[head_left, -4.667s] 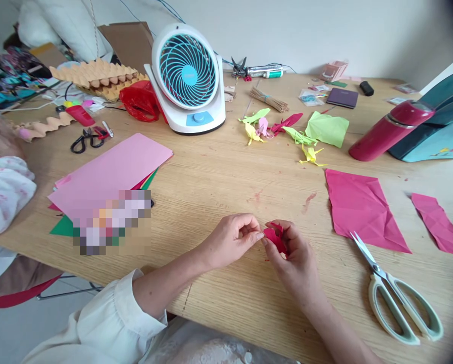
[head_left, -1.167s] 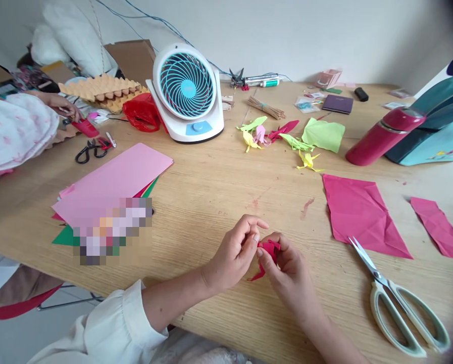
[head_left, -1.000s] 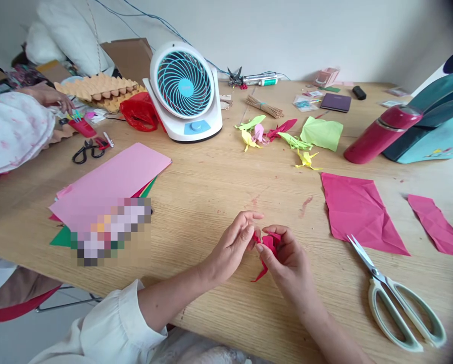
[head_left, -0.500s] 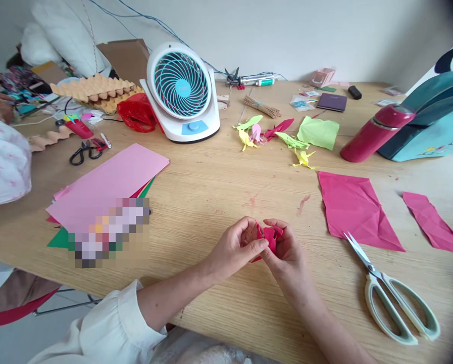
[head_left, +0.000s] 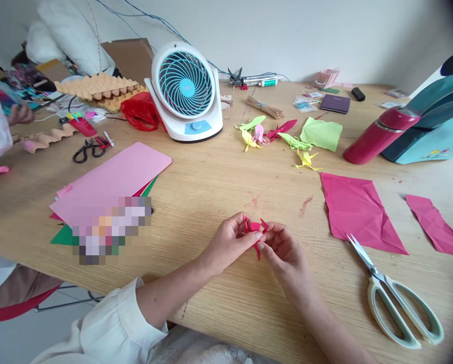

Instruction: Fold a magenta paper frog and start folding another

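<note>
While a yellow folded-paper figure (head_left: pixel 305 159) right of centre looked finished, the small crimson folded-paper piece (head_left: pixel 254 227) at lower centre, pinched by left hand (head_left: pixel 228 240) and right hand (head_left: pixel 286 248), seemed part-shaped; a creased magenta paper sheet (head_left: pixel 357 210) lay unfolded at right.

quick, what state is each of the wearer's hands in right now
Left hand: closed, holding the folded red paper.
Right hand: closed, holding the same paper from the other side.

White and blue fan (head_left: pixel 186 87) at 11 o'clock, red plastic bag (head_left: pixel 137 110) and egg trays (head_left: pixel 99 88) at 10, red bottle (head_left: pixel 380 137) beside teal bag (head_left: pixel 431 131) at 2.
</note>
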`<state>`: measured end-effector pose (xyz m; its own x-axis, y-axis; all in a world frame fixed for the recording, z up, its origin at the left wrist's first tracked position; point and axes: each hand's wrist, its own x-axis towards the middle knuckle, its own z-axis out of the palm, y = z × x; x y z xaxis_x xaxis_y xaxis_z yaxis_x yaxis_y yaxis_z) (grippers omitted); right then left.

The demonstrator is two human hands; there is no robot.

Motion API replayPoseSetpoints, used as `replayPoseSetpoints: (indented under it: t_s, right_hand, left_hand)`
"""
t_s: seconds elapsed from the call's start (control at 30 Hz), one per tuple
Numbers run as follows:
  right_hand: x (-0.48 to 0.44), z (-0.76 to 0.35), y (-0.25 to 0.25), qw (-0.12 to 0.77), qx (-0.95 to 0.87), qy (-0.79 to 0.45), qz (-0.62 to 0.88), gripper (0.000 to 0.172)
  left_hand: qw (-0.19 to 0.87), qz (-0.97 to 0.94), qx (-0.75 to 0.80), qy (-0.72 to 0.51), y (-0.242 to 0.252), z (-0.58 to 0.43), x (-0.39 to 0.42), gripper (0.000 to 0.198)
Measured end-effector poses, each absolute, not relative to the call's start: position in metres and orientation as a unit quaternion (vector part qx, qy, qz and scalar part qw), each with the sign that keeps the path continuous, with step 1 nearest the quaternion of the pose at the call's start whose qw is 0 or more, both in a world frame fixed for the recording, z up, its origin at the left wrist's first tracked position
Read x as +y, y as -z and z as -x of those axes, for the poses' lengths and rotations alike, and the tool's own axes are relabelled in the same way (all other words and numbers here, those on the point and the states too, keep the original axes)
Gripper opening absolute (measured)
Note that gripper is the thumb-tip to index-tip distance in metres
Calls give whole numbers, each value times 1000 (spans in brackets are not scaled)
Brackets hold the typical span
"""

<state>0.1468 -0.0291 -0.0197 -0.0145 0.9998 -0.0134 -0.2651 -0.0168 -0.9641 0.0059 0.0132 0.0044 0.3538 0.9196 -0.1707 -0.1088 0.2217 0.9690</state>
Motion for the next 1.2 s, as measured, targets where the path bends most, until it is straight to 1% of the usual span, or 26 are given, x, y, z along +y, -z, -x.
replayPoseSetpoints:
  t_s: [0.13,0.2,0.27,0.3,0.37,0.47,0.53,0.7,0.87,1.03,1.2]
  right_hand:
    - [-31,-149,20,543,-445,-564,436,27]
    - [-31,-156,18,531,-478,-527,461,20]
    - [-31,-164,14,519,-537,-458,482,13]
    - [-30,-168,12,510,-574,-417,486,13]
    - [-28,-174,7,480,-646,-345,483,19]
    - [-26,-179,1,438,-705,-296,473,27]
    - [-26,-179,0,431,-719,-285,465,29]
    - [-27,-178,1,448,-730,-260,445,31]
    - [-26,-180,0,453,-733,-258,438,22]
    - [-27,-179,1,449,-727,-259,450,15]
    - [-28,-177,2,442,-713,-261,478,11]
  left_hand:
    - [681,-480,406,-376,-8,-6,13,18]
    - [673,-492,413,-367,-8,-5,13,16]
    - [674,-498,411,-360,-7,-3,14,18]
    - [680,-496,408,-354,-6,-3,14,19]
    - [695,-488,407,-337,-4,-3,14,24]
    - [712,-476,416,-306,-4,-3,13,27]
    - [725,-465,417,-291,-5,-3,13,26]
    - [746,-453,406,-270,-8,-2,14,22]
    - [754,-453,394,-267,-10,-1,13,26]
    - [731,-477,405,-273,-9,0,12,31]
    - [679,-533,418,-284,-2,2,11,34]
